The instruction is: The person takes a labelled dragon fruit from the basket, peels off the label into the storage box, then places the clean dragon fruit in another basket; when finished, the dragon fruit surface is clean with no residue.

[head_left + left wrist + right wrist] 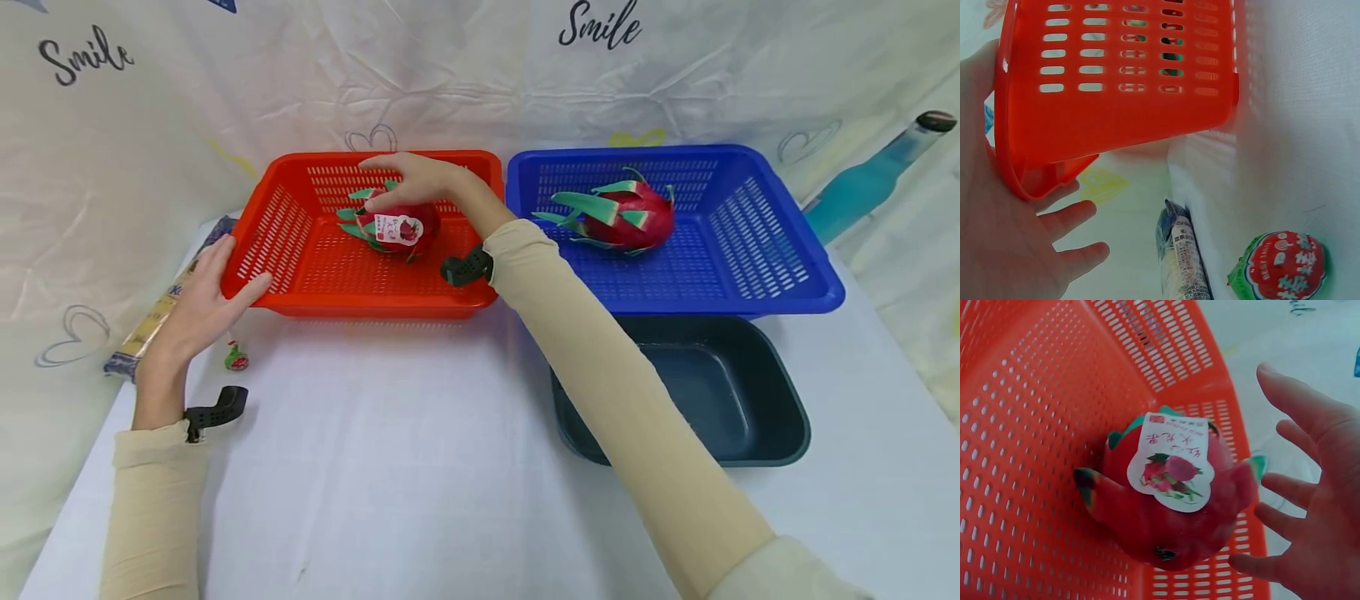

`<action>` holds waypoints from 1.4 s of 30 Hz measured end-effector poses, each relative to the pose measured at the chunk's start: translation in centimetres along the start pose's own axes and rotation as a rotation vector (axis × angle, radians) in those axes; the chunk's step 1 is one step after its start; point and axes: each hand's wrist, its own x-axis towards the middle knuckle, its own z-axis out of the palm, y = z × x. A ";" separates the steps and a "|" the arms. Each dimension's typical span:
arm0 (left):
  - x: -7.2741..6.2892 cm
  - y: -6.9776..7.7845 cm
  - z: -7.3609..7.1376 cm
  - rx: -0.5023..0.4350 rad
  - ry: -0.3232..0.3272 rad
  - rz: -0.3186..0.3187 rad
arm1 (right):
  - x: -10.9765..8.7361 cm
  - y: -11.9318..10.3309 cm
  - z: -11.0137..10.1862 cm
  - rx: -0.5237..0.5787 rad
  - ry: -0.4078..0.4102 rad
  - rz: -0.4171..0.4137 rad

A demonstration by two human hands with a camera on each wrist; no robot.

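A dragon fruit (420, 225) with a white label lies in the red basket (360, 308); its label faces up in the right wrist view. Over that fruit hovers my right hand (420, 179), fingers spread and holding nothing. In the right wrist view the right hand (1316, 506) is just beside the fruit (1179, 531). My left hand (198, 308) rests against the red basket's left front corner, thumb and fingers straight and apart. The left wrist view has the left hand (1010, 250) touching the basket rim (1004, 125).
Another dragon fruit (637, 218) lies in the blue basket (810, 292) to the right. In front stands a dark green tub (787, 425), partly behind my right sleeve. A red and green wrapped lollipop (236, 358) and a long packet (142, 333) lie by the left hand.
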 end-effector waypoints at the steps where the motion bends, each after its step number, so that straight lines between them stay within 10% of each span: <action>1: 0.0 0.0 0.0 -0.001 0.000 -0.001 | 0.1 0.1 0.1 0.004 -0.002 0.008; 42: 0.1 -0.1 0.1 -0.008 0.019 -0.008 | 2.7 1.8 2.2 -0.051 0.031 -0.061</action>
